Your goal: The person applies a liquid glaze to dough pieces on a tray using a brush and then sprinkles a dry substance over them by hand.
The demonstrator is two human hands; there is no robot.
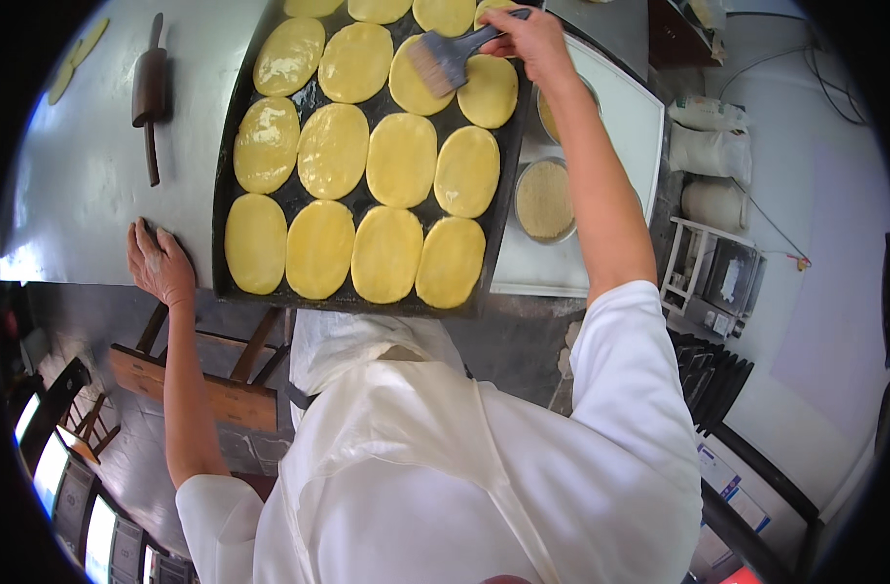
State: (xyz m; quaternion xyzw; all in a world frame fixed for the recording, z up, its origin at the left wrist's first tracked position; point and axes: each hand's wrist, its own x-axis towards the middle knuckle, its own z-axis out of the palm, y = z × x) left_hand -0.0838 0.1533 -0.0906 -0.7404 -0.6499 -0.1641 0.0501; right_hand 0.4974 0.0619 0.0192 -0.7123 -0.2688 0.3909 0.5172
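A black baking tray [222,212] holds several rows of flat, oval yellow dough pieces [394,175], some with a wet shine. My right hand [529,44] grips the dark handle of a wide pastry brush [452,58] near the tray's far right part. The bristles lie over an oval dough piece [415,91] there. My left hand [160,266] rests on the metal worktop [186,182] at its near edge, left of the tray, fingers apart and holding nothing. A wooden rolling pin [149,87] lies on the worktop beyond that hand.
Right of the black tray is a white tray [536,281] with round tins [545,201] of a tan, grainy filling, partly under my right arm. Thin yellow dough pieces [72,62] lie at the far left. A wooden stool [196,387] stands below the worktop; sacks [711,146] are at the right.
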